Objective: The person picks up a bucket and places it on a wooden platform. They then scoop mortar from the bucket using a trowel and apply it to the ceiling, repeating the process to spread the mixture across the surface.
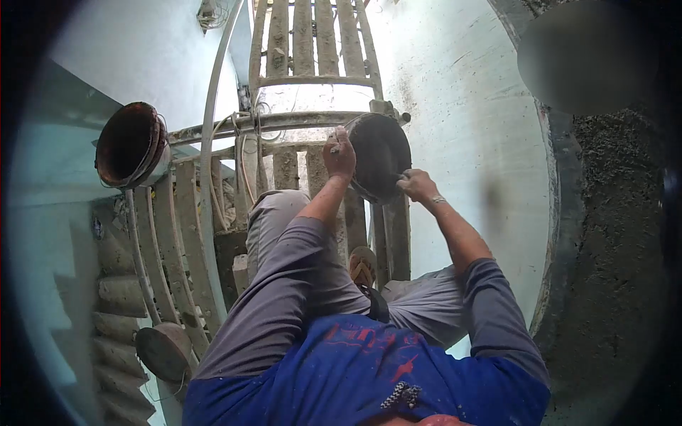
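A dark bucket [382, 153], tilted so that its mouth faces me, is in front of my knees over the plank scaffold. My left hand [339, 155] is closed on the bucket's left rim. At the bucket's lower right edge, my right hand [419, 186] is closed, its fingertips reaching over the mouth. What the right hand grips is too dark to make out. Grey matter seems to coat the bucket's inside.
A second bucket [131, 148] hangs or stands at the left, with another round container [165, 348] below it. Slatted planks [302, 42] run ahead, with a metal pole [210, 156] beside them. Steps [121, 326] descend at left. A pale wall [469, 106] and rough plaster [611, 234] flank the right.
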Demonstrator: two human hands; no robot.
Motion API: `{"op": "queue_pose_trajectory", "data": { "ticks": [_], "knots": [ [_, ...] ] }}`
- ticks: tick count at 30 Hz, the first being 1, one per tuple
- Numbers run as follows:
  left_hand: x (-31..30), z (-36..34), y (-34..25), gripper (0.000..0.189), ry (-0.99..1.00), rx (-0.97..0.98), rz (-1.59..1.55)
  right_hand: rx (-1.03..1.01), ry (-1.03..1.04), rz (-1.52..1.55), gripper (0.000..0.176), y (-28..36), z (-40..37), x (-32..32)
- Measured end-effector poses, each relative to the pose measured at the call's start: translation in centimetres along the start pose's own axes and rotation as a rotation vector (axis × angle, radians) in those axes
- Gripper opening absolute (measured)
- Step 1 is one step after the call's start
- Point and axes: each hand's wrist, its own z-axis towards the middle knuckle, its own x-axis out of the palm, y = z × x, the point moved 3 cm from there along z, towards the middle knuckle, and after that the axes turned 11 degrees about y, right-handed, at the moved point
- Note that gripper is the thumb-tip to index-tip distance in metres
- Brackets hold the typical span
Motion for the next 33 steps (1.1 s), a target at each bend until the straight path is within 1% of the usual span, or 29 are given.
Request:
{"op": "queue_pose_trajectory", "data": {
  "ticks": [1,2,4,5,7,9,10,11,12,13,14,15,16,17,18,19,20,21,22,23,24,25,26,27,28,29,30,31,33],
  "knots": [
    [0.4,0.4,1.2,0.047,-0.007,0.022,0.012,-0.031,0.013,0.139,0.023,0.2,-1.1,-0.6],
    [1.1,0.9,2.9,0.047,-0.013,0.044,0.018,0.01,0.056,0.182,0.026,0.4,-2.0,-1.2],
    [1.4,1.3,3.1,0.046,-0.045,0.124,0.03,0.094,0.142,0.264,0.032,0.6,-3.6,-2.1],
    [1.3,1.4,3.1,0.045,-0.072,0.185,0.038,0.03,0.081,0.197,0.031,0.2,-3.8,-2.4],
    [0.4,1.5,1.2,0.044,0.02,0.077,0.039,-0.099,-0.042,0.066,0.029,-0.4,-4.4,-3.3],
    [-0.1,1.9,0.5,0.024,0.133,0.081,0.213,-0.12,-0.021,-0.03,0.028,-0.3,-5.4,-4.5],
    [0.0,2.1,0.6,0.018,0.192,0.084,0.298,-0.126,-0.011,-0.079,0.027,-0.1,-6.2,-5.2],
    [0.1,2.5,1.9,0.019,0.141,0.261,0.405,-0.133,-0.037,-0.073,0.025,0.2,-6.8,-5.9],
    [0.2,2.8,3.4,0.023,0.061,0.44,0.531,-0.25,-0.081,-0.059,0.021,-1.0,-6.3,-5.6],
    [0.4,3.1,5.0,0.028,-0.043,0.603,0.655,-0.294,-0.109,-0.097,0.015,-1.1,-6.7,-5.8],
    [0.0,2.6,4.8,0.034,0.092,0.57,0.631,-0.624,-0.188,-0.302,0.011,-3.7,-5.1,-4.7],
    [0.2,3.0,5.2,0.035,0.057,0.652,0.686,-0.604,-0.244,-0.324,0.01,-3.6,-6.0,-5.2],
    [0.5,3.4,5.5,0.036,0.014,0.733,0.742,-0.677,-0.253,-0.316,0.014,-3.5,-6.9,-5.9],
    [0.7,3.7,5.8,0.037,-0.035,0.813,0.798,-0.646,-0.346,-0.283,0.022,-3.3,-8.2,-6.5],
    [0.8,4.7,7.4,0.023,-0.062,0.653,0.729,-0.607,-0.335,-0.248,0.018,-2.4,-10.1,-8.0],
    [0.8,5.3,9.1,0.018,-0.069,0.483,0.669,-0.493,-0.298,-0.164,0.016,-1.4,-12.2,-9.6],
    [0.0,4.8,9.3,0.018,-0.27,0.588,0.8,-0.389,-0.256,-0.08,0.015,0.0,-14.7,-10.8],
    [-1.9,5.8,8.2,0.02,0.121,0.219,0.408,-0.378,-0.357,-0.136,0.014,0.6,-18.9,-14.2],
    [-1.9,6.8,10.2,0.031,0.041,0.196,0.405,-0.389,-0.399,-0.175,0.013,1.9,-21.6,-15.7],
    [-3.0,5.7,6.7,0.045,0.052,0.058,0.346,-0.407,-0.427,-0.219,0.013,3.1,-24.0,-17.3],
    [-4.8,3.9,2.9,0.06,0.065,-0.088,0.292,-0.54,-0.405,-0.38,0.014,4.1,-26.6,-19.3],
    [-4.9,4.0,2.8,0.061,0.084,-0.116,0.278,-0.4,-0.441,-0.275,0.014,5.6,-29.7,-21.3],
    [-5.5,4.3,3.4,0.063,0.102,-0.146,0.268,-0.404,-0.43,-0.205,0.015,6.6,-32.1,-23.1],
    [-5.3,4.6,3.4,0.065,0.109,-0.183,0.265,-0.39,-0.446,-0.193,0.02,6.4,-33.6,-25.7],
    [-5.5,4.9,3.2,0.064,0.15,-0.231,0.297,-0.384,-0.526,-0.268,0.023,7.1,-36.2,-27.5],
    [-5.8,5.0,2.8,0.063,0.19,-0.28,0.328,-0.303,-0.524,-0.297,0.028,7.8,-38.7,-29.4],
    [-6.0,5.0,2.8,0.063,0.23,-0.334,0.358,-0.255,-0.555,-0.233,0.028,9.2,-41.5,-30.9],
    [-5.9,5.6,4.3,0.065,0.247,-0.331,0.312,-0.205,-0.583,-0.169,0.029,10.4,-44.1,-32.3],
    [-5.9,5.7,5.0,0.065,0.26,-0.3,0.318,-0.197,-0.702,-0.322,0.027,11.2,-48.2,-35.0]
  ]
}}
